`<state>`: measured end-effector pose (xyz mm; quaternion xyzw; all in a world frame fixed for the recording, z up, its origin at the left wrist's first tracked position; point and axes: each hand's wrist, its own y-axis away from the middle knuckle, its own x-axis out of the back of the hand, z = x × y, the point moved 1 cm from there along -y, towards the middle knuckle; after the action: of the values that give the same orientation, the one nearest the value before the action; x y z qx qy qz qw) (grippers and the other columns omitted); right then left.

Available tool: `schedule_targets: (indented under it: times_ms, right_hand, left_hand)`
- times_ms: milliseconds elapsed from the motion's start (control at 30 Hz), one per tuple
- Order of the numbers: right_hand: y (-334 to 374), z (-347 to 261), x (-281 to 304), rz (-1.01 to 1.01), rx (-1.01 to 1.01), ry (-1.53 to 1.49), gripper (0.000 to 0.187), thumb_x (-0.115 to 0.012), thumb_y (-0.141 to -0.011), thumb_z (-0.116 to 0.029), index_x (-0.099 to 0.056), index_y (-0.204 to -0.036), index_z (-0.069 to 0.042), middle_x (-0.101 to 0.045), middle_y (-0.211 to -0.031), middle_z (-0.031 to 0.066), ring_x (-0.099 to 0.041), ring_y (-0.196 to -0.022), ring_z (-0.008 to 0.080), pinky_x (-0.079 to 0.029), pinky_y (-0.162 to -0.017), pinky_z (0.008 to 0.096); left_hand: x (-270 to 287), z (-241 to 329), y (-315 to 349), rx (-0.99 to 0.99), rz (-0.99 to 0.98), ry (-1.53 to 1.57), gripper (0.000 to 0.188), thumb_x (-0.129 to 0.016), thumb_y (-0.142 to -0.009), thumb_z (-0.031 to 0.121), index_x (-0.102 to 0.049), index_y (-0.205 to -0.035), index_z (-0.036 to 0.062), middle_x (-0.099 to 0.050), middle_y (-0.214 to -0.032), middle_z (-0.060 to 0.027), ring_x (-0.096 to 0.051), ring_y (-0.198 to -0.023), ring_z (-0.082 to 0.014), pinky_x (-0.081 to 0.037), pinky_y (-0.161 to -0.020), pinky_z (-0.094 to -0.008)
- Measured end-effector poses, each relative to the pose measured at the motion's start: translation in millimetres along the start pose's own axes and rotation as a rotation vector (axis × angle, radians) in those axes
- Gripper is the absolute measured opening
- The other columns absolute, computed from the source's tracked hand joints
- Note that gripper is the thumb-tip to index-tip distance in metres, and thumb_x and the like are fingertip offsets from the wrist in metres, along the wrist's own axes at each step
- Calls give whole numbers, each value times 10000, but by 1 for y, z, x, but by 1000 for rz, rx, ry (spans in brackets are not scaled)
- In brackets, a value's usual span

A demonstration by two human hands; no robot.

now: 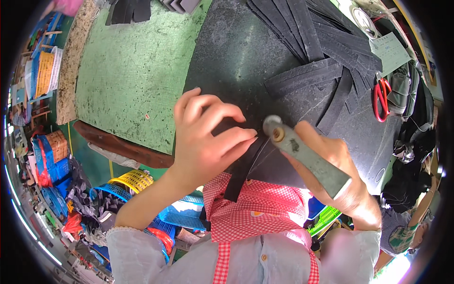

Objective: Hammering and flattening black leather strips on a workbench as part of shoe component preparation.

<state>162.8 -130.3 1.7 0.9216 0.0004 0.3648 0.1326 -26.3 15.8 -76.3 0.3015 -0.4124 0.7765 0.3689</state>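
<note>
My right hand [331, 161] is wrapped around a hammer [312, 163] with a grey, tapered metal head. The end of its wooden handle shows in the head, and its round face is low over the dark work surface [227, 52]. Just left of it, my left hand [208, 128] has its thumb and forefinger closed on a narrow black strip [236, 180]. One end of this strip hangs over the near table edge, in front of my red checked apron [260, 203]. My other left fingers are curled above the surface.
Many loose black strips [307, 75] lie fanned at the far right. Red-handled scissors [381, 99], a paper sheet [390, 53] and a tape roll [364, 22] sit beyond them. Left is a green tabletop [137, 80]; baskets [132, 181] stand below. Another person [402, 232] is at the right.
</note>
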Motion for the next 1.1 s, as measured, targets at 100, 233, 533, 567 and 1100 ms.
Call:
schedule_targets:
  times_ms: [100, 233, 533, 567, 1100]
  right_hand:
    - [2, 2, 1, 43, -8, 120, 165, -635, -1017, -152, -537, -1084, -37, -628, -705, 183, -704, -693, 399, -549, -613, 511]
    - [-1, 3, 2, 52, 13, 62, 183, -670, -971, -155, -548, -1048, -43, -630, -729, 177, -701, -696, 370, -545, -572, 481]
    - [1, 0, 2, -16, 55, 41, 155, -644, -1016, -149, -539, -1026, -35, -621, -710, 177, -700, -663, 357, -546, -579, 486]
    - [1, -1, 2, -17, 59, 41, 155, -644, -1016, -149, -539, -1026, -35, -621, -710, 177, -700, -663, 357, -546, -579, 486]
    - [1, 4, 7, -35, 21, -2, 207, -683, -954, -127, -526, -1054, -35, -626, -722, 180, -692, -699, 412, -541, -598, 501]
  left_hand:
    - [-1, 9, -1, -21, 15, -50, 189, -879, -716, 214, -781, -876, 240, -688, -1026, 75, -599, -1015, -229, -394, -1091, -554]
    - [1, 11, -4, -75, -35, -107, 191, -865, -722, 209, -786, -894, 229, -693, -1020, 80, -603, -1018, -209, -386, -1117, -560]
    - [3, 3, 2, 34, -8, 8, 220, -898, -718, 239, -797, -913, 255, -682, -1025, 71, -597, -1017, -227, -388, -1084, -551]
    - [0, 4, 4, 17, -4, 25, 212, -893, -723, 229, -797, -911, 256, -684, -1027, 71, -598, -1016, -227, -388, -1087, -553]
    - [5, 11, 8, 16, -13, -49, 243, -886, -730, 205, -800, -950, 260, -681, -1020, 62, -608, -1051, -231, -373, -1124, -569]
